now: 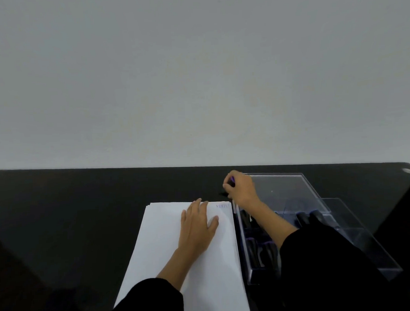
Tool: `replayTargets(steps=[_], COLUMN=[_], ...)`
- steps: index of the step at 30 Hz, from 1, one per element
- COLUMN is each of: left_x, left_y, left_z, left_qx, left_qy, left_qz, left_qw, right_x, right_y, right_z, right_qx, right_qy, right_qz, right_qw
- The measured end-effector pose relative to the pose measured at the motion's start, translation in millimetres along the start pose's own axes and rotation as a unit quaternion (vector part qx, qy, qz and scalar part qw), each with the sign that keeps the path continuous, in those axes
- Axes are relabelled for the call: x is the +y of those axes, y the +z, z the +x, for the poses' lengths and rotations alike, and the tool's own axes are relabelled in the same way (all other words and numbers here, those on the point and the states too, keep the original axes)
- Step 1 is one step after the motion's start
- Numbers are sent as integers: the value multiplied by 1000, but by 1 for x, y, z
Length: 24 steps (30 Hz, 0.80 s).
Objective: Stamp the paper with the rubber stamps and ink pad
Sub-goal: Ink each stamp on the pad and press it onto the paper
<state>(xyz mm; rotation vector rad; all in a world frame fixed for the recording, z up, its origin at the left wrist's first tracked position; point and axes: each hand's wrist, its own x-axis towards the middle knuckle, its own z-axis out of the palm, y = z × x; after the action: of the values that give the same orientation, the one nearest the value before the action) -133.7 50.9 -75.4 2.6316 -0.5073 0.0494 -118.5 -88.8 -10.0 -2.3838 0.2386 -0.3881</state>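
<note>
Pinning the white paper stack [168, 251] against sliding, the left hand [197, 226] lies open-fingered; the right hand [242, 189] grips a small dark rubber stamp [231, 183] beside the clear plastic box [294, 189].

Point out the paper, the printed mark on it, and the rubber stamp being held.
paper [156, 239], head view, bare white area left of centre.
printed mark [223, 205], head view, middle of the bluish print.
rubber stamp [231, 184], head view, dark part showing between the right hand [242, 189] fingers.
</note>
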Motion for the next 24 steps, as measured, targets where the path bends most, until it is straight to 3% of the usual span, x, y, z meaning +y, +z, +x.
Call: replayTargets(steps=[4, 12, 24], left_x=[0, 20, 75], left_y=[-6, -17, -41], left_z=[-2, -13, -32], left_qx=[15, 21, -4], left_qy=[-12, 13, 109], left_qz=[-27, -66, -124], left_qw=[999, 998, 986], right_x=[-2, 2, 7], right_y=[-19, -23, -94], right_z=[-3, -17, -54], right_qx=[11, 14, -8], right_qy=[42, 63, 19], right_qz=[109, 152, 63], right_qw=[993, 986, 998])
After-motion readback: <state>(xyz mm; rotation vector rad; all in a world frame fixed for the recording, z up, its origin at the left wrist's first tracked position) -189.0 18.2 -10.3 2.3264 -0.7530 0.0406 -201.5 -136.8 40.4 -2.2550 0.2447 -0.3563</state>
